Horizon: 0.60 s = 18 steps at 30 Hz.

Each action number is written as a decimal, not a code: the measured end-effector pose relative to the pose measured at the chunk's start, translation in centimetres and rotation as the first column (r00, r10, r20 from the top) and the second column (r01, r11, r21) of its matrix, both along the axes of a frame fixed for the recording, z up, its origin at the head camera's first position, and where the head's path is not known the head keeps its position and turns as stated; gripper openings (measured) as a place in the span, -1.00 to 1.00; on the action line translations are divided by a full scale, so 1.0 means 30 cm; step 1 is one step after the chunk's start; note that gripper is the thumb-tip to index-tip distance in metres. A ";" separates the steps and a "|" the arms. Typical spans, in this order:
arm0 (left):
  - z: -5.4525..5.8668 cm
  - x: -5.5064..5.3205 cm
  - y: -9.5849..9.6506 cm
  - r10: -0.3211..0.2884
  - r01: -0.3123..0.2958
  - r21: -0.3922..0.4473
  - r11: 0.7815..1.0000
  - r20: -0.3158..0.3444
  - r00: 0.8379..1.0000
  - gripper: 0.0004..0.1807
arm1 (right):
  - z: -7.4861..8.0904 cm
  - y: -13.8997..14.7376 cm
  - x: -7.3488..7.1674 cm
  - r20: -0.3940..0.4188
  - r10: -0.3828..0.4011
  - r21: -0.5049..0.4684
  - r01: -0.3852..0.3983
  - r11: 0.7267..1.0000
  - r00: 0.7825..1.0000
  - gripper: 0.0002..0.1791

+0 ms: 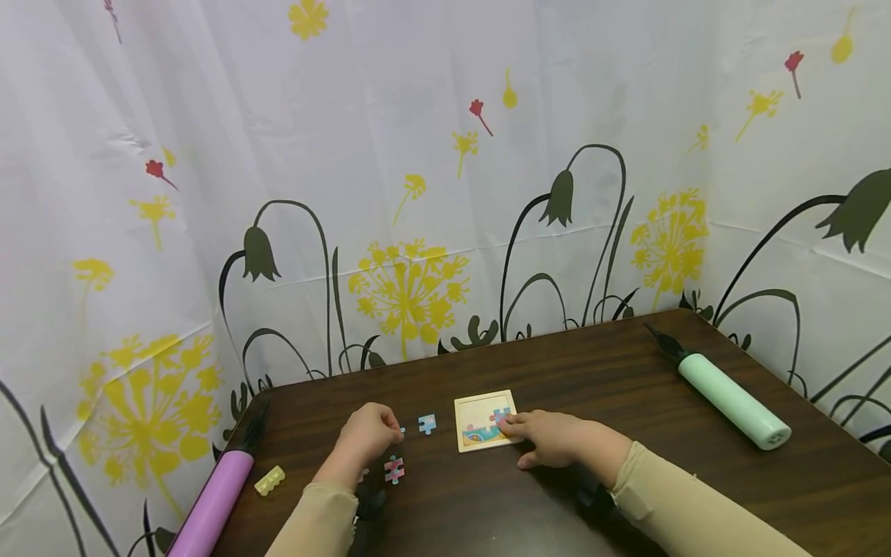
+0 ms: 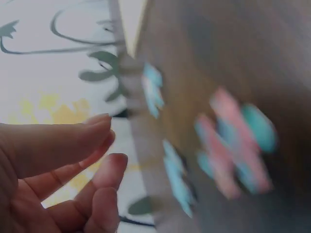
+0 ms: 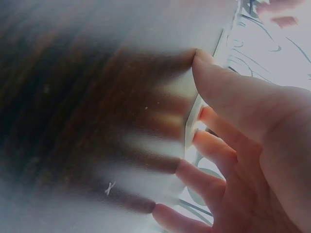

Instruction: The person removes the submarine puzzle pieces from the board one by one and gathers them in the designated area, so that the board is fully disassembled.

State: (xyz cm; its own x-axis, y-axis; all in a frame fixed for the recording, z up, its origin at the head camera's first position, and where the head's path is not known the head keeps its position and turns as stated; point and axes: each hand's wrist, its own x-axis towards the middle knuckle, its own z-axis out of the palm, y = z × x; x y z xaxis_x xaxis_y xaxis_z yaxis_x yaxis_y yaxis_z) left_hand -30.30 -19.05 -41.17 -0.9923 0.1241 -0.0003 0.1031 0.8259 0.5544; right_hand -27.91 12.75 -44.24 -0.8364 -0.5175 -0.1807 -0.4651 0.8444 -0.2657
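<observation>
A small wooden puzzle tray (image 1: 468, 411) lies on the table, with joined jigsaw pieces (image 1: 480, 435) along its near side and a blue-and-pink piece (image 1: 500, 415) toward its right. My right hand (image 1: 560, 437) rests at the tray's right side, fingers spread; in the right wrist view the fingertips (image 3: 187, 167) touch the tabletop around the tray edge (image 3: 191, 121). Over the loose pieces hovers my left hand (image 1: 366, 435), thumb and fingers loosely bent with nothing between them in the left wrist view. Near it lie a blue-and-white piece (image 1: 427, 423) and a pink-and-blue piece (image 1: 394, 469).
At the table's left edge lies a purple hand pump (image 1: 216, 503) with a black nozzle, and beside it a pale yellow block (image 1: 269, 480). A mint-green pump (image 1: 734, 401) lies on the right. Behind the table hangs a flower-patterned curtain (image 1: 431, 178).
</observation>
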 end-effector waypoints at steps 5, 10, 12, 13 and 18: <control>0.031 -0.044 0.109 -0.068 0.068 0.010 0.998 -0.066 0.995 -0.88 | -0.001 0.004 0.005 -0.006 0.000 -0.006 0.000 1.000 1.000 -0.23; 0.015 -0.082 0.227 -0.129 0.133 0.057 0.990 -0.056 0.990 -0.93 | -0.004 0.006 0.006 -0.003 -0.003 -0.005 0.003 1.000 1.000 -0.23; -0.002 -0.094 0.273 -0.156 0.159 0.063 0.985 -0.050 0.986 -0.94 | -0.005 0.009 0.004 -0.002 -0.004 -0.006 0.004 1.000 1.000 -0.24; -0.012 -0.099 0.295 -0.171 0.173 0.064 0.983 -0.045 0.984 -0.95 | -0.006 0.010 0.003 -0.005 -0.004 -0.004 0.004 1.000 1.000 -0.24; -0.046 -0.112 0.381 -0.216 0.215 0.033 0.976 0.011 0.976 -0.88 | -0.008 0.013 0.001 -0.012 0.013 -0.013 -0.014 1.000 1.000 -0.24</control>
State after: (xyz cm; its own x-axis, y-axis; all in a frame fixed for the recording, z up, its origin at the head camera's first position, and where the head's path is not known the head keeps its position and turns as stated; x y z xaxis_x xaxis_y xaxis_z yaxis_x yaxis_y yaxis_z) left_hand -33.66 -7.61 -42.55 -0.9422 0.3351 -0.0069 0.2686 0.7671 0.5826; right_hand -27.86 13.12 -44.49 -0.8312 -0.5311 -0.1641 -0.4796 0.8344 -0.2716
